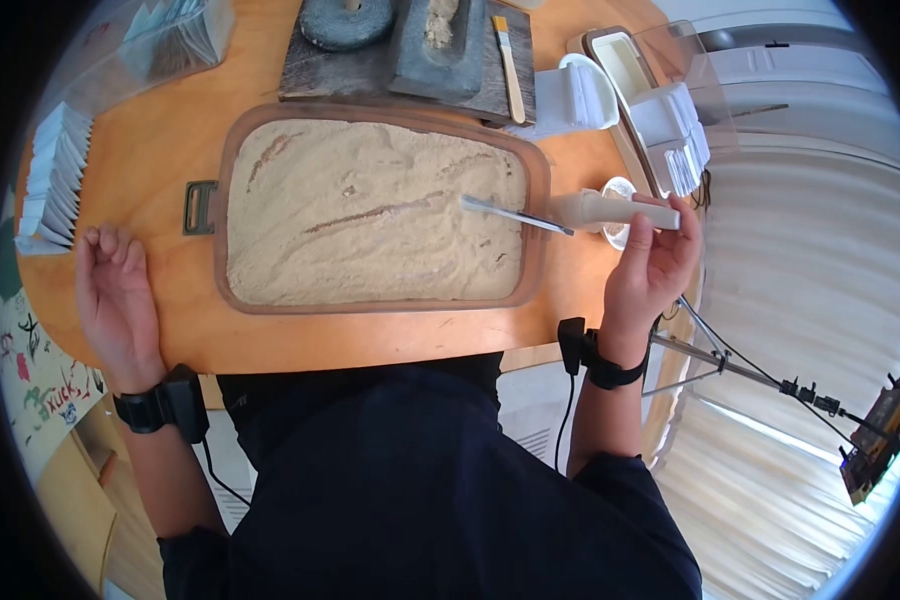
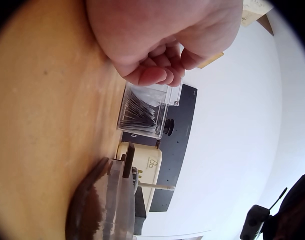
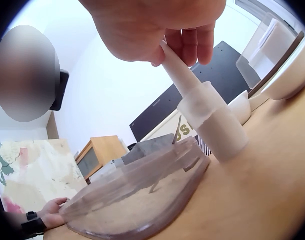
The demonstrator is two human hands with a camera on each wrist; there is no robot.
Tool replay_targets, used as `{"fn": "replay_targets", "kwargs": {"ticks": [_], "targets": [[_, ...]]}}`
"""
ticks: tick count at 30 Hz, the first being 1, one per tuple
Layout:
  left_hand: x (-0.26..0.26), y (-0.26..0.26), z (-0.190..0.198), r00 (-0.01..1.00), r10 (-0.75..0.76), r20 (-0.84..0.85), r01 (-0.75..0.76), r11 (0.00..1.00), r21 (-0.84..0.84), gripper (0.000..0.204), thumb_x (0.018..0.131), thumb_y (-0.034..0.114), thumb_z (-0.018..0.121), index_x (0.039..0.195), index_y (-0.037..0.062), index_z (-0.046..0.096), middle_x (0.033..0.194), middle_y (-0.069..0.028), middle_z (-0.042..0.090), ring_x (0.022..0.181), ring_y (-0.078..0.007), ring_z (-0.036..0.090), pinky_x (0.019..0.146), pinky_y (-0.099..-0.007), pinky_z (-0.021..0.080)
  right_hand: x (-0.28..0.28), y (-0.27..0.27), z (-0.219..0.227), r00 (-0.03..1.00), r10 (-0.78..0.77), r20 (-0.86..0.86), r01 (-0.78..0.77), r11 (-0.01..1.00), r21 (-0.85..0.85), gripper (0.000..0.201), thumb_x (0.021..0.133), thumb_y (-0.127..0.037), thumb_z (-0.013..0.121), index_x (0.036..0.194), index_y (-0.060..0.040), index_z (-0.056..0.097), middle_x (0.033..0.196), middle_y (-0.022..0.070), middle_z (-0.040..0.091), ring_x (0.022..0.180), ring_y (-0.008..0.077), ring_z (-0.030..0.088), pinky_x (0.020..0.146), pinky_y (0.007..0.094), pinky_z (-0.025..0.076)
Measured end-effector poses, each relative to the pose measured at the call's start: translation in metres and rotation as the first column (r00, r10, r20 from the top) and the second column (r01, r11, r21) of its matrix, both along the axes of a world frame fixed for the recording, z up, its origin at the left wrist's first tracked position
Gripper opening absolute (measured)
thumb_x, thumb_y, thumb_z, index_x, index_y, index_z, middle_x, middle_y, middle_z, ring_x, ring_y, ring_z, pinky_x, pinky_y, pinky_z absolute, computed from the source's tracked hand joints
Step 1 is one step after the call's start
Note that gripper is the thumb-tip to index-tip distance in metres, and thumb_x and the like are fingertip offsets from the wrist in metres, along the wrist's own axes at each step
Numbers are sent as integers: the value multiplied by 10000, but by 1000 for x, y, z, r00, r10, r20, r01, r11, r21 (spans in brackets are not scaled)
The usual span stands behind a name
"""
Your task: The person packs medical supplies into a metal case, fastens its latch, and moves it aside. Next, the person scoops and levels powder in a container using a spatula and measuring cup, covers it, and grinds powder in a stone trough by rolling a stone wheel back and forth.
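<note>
My right hand (image 1: 655, 262) pinches the end of a thick white stick (image 3: 180, 72) between thumb and fingers. The stick's lower part goes into a frosted cylindrical cup (image 3: 220, 132) that stands on the table, just right of a wide plastic box (image 1: 542, 200). Pale beige powder (image 1: 370, 235) fills the box, with a long groove across its middle. A slim metal spatula (image 1: 530, 219) lies over the box's right rim, its flat tip on the powder. Over at the table's left edge rests my left hand (image 1: 120, 290), palm up, fingers loosely curled, holding nothing.
Folded white packets (image 1: 55, 185) stand at the left, below a clear box (image 1: 195, 50) of more packets. Behind the powder, a dark board (image 1: 315, 75) bears a round stone (image 1: 345, 25), a stone trough (image 1: 437, 75) and a brush (image 1: 510, 70). A small white bowl (image 1: 615, 240) sits beside the cup.
</note>
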State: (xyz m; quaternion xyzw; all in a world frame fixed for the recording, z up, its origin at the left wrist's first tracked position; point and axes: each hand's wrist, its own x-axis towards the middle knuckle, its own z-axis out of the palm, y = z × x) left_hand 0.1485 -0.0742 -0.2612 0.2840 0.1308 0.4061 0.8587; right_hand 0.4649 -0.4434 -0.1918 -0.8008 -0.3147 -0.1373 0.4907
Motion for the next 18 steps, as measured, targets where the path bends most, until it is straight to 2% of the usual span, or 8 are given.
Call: {"fn": "replay_targets", "kwargs": {"ticks": [3, 6, 8, 10, 14, 15, 18], "targets": [[-1, 1, -1, 1000, -8, -1, 8, 1000, -2, 86, 1043, 96, 450, 1039, 10, 454, 911, -53, 380, 813, -149, 372, 737, -282, 364, 0, -2, 0, 1000, 3, 2, -3, 996, -91, 364, 948, -11, 614, 1295, -7, 500, 1116, 105, 659, 958, 152, 652, 833, 278, 533], [0, 1, 0, 1000, 2, 3, -2, 1000, -8, 85, 1041, 95, 453, 1041, 10, 455, 907, -51, 376, 809, -147, 367, 733, -280, 362, 1, 1, -1, 1000, -10, 20, 9, 999, 45, 369, 957, -28, 608, 1304, -4, 484, 1092, 114, 667, 964, 159, 658, 825, 281, 537], [-2, 0, 0, 1000, 17, -20, -18, 1000, -22, 85, 1040, 94, 454, 1040, 10, 456, 904, -50, 374, 805, -146, 363, 730, -279, 360, -1, 2, 0, 1000, 6, 6, -7, 998, 57, 368, 954, -30, 615, 1298, -3, 490, 1095, 110, 668, 951, 153, 656, 827, 278, 535], [-1, 2, -4, 1000, -18, 25, 18, 1000, -5, 86, 1041, 95, 453, 1043, 9, 456, 899, -48, 370, 805, -145, 362, 729, -278, 359, 2, -1, -2, 1000, 29, -8, -30, 995, -91, 360, 954, -31, 615, 1292, 1, 496, 1103, 111, 662, 953, 157, 656, 832, 278, 532], [-2, 0, -2, 1000, 4, -5, -4, 1000, -17, 84, 1041, 93, 450, 1041, 9, 456, 897, -48, 367, 804, -145, 361, 728, -277, 358, -1, 0, 1, 1000, -14, 6, 14, 997, -80, 359, 953, -30, 615, 1292, -1, 500, 1100, 101, 653, 961, 157, 652, 824, 279, 534], [-2, 1, -2, 1000, -4, 6, 4, 1000, -11, 84, 1042, 93, 450, 1042, 9, 456, 896, -47, 366, 804, -145, 361, 728, -276, 358, 2, 1, -4, 999, 43, -21, -45, 996, -80, 357, 952, -28, 615, 1289, -1, 501, 1110, 98, 648, 963, 155, 649, 825, 280, 531], [1, 1, -1, 1000, 1, 9, -1, 1000, -7, 84, 1042, 93, 451, 1040, 8, 457, 894, -46, 363, 803, -145, 360, 726, -277, 359, -2, 2, 1, 999, -44, 25, 45, 999, -25, 354, 953, -32, 616, 1286, 0, 501, 1109, 103, 651, 961, 156, 649, 828, 280, 531]]}}
